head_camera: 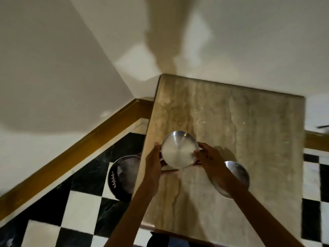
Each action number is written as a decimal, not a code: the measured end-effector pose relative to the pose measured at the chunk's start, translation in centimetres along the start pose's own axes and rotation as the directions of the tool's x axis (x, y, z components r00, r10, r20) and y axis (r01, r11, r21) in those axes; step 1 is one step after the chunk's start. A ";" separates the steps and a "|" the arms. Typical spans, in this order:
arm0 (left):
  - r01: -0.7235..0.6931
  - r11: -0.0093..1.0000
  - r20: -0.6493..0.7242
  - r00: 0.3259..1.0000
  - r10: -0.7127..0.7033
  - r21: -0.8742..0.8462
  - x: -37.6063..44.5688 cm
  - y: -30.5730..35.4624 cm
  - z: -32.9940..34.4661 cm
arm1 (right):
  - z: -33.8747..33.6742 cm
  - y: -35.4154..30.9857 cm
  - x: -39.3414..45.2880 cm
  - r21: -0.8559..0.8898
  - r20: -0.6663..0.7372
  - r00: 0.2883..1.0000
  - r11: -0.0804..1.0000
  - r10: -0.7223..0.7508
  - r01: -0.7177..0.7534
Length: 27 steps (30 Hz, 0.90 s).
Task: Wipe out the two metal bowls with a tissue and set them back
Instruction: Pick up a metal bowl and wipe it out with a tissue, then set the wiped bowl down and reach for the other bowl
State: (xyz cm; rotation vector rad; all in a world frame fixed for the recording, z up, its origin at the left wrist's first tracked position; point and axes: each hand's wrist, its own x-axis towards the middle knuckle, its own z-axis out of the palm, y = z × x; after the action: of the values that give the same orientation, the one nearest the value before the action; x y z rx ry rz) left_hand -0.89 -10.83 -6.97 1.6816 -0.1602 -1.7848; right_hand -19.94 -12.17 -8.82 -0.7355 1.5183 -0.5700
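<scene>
Both hands hold one metal bowl (pixel 179 152) between them, tilted so its hollow faces the camera, above the near-left part of the desk (pixel 249 125). The left hand (pixel 154 161) cups the rim at nine o'clock and the right hand (pixel 210 157) pinches it at three o'clock, fingers closed on the edge. No tissue is plainly visible — a pale strip under the bowl may be one, but I cannot tell.

The bowl looks thin, stiff and light, with a polished, likely slippery wall, so the rolled rim is the sound place to grip. The second bowl (pixel 235 177) sits on the desk at four o'clock of the first, partly hidden by the right forearm.

The desk's left edge runs just beside the left hand, with a dark basket (pixel 121 177) on the checkered floor below — open room lies toward twelve and two o'clock.
</scene>
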 end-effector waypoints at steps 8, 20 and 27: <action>-0.205 0.954 -0.028 0.976 0.217 0.220 5.6 -0.1 11.9 | -9.3 -1.9 5.5 -0.018 -0.140 0.986 0.995 0.093 -0.097; -0.344 0.913 -0.083 0.926 0.369 0.221 8.2 2.9 16.6 | -11.4 -4.6 8.1 0.002 -0.262 0.964 0.999 -0.032 0.034; -0.261 0.926 -0.152 0.939 0.309 0.273 5.6 -1.9 14.2 | -14.9 0.5 1.8 -0.330 -0.380 0.915 0.944 -0.135 0.002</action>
State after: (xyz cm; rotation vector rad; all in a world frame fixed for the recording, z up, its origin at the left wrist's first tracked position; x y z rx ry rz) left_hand -14.42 -17.34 -10.35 1.8850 -0.5366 -1.4212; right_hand -34.81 -14.22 -9.13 -0.9709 2.0045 -0.5516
